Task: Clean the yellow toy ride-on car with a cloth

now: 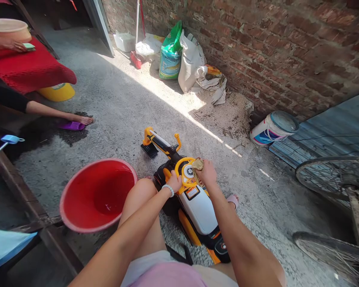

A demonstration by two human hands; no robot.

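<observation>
A yellow, white and black ride-on toy excavator stands on the concrete between my legs, its digger arm pointing away from me. My left hand, with a pale bead bracelet at the wrist, is closed on the left side of the yellow steering wheel. On the wheel's right side, my right hand grips a brownish-yellow cloth and presses it against the rim. Part of the cloth hangs below my fingers.
A red basin holding water stands at my left. Another person's hand and purple-slippered foot are at the far left. Sacks and spilled grain line the brick wall. A bucket and spoked wheels are at right.
</observation>
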